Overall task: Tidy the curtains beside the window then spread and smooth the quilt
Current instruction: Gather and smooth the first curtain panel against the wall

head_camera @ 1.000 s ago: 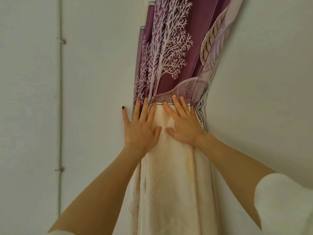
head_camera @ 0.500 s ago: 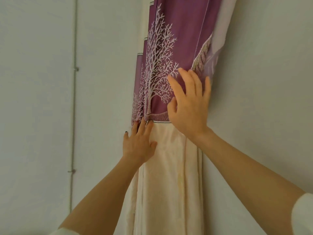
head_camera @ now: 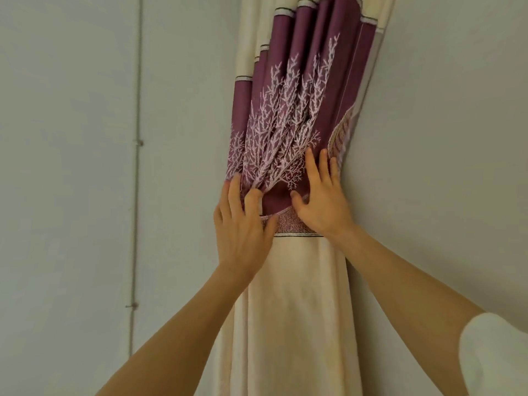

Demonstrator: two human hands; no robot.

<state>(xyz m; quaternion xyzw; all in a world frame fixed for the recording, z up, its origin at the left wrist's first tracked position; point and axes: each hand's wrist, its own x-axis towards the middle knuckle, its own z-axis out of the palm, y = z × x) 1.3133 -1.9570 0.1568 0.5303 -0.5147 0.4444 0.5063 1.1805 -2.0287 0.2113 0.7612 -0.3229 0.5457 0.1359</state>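
Observation:
A gathered curtain (head_camera: pixel 297 295) hangs in the wall corner, cream below and purple with white tree embroidery (head_camera: pixel 285 132) above. My left hand (head_camera: pixel 243 224) lies flat on the curtain's left folds at the seam, its fingers spread and pressing into the pleats. My right hand (head_camera: pixel 323 201) rests flat on the purple band to the right, fingers pointing up. Neither hand grips the cloth. No window or quilt is in view.
Pale grey walls (head_camera: pixel 71 195) meet at the corner behind the curtain. A thin cable (head_camera: pixel 137 167) clipped to the wall runs vertically left of the curtain. A white sleeve (head_camera: pixel 497 355) shows at the lower right.
My right hand has slid down from the upper purple part to the band near the seam. My left hand has moved up onto the pleats. More of the curtain's top shows now.

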